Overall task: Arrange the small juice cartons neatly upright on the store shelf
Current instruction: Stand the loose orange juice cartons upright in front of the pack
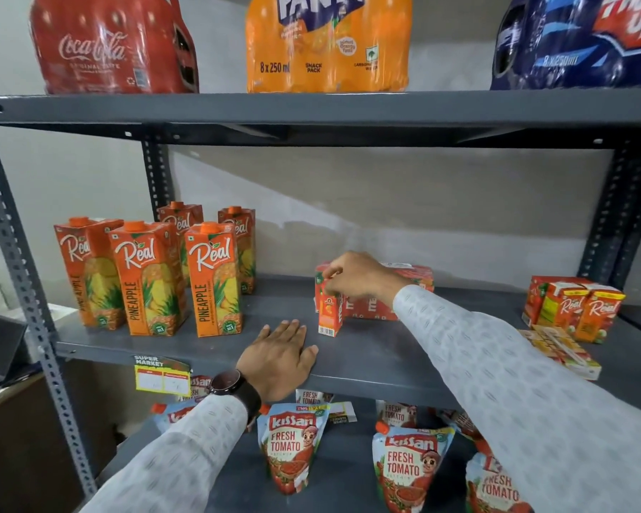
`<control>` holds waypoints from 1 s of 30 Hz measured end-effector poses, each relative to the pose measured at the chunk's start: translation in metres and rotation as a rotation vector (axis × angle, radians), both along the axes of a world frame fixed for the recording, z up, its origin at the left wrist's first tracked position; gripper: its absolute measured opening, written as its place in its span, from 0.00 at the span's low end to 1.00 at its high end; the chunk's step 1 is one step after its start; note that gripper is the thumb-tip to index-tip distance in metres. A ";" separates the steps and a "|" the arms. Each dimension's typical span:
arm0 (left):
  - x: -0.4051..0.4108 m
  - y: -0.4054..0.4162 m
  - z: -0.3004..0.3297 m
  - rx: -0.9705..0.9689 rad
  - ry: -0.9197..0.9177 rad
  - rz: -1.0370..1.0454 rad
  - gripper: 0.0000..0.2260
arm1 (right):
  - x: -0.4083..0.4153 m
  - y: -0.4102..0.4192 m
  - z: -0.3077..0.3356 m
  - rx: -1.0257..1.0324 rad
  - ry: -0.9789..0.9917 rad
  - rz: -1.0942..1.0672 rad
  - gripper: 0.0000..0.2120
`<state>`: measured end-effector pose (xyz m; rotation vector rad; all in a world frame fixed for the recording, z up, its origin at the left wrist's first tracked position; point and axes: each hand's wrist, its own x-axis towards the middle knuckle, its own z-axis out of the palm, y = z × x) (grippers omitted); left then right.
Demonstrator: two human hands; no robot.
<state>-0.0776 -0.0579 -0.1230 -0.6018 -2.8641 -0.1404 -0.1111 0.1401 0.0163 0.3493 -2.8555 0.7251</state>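
Juice carton (329, 315) upright, under right hand (356, 275).

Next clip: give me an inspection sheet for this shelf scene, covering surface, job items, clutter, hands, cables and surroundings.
Surface: grey middle shelf, bare at centre front.
Job's things: small orange carton upright in front of a red carton group; small Real cartons upright at right; flat pack lying down.
Clutter: tall pineapple cartons at left.
Hands: right hand pinches the small carton's top; left hand flat on the shelf.
Cables: nothing seen.
Surroundings: soda multipacks above, ketchup pouches below.
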 end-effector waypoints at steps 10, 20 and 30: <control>0.001 0.000 0.001 0.013 0.012 -0.001 0.31 | 0.005 -0.014 0.005 0.140 -0.042 0.004 0.23; 0.000 0.000 -0.002 0.025 0.024 -0.001 0.32 | 0.005 -0.010 0.001 0.099 -0.006 0.018 0.26; 0.004 0.001 0.002 0.028 0.003 0.001 0.31 | 0.010 -0.015 0.003 0.038 0.011 -0.032 0.22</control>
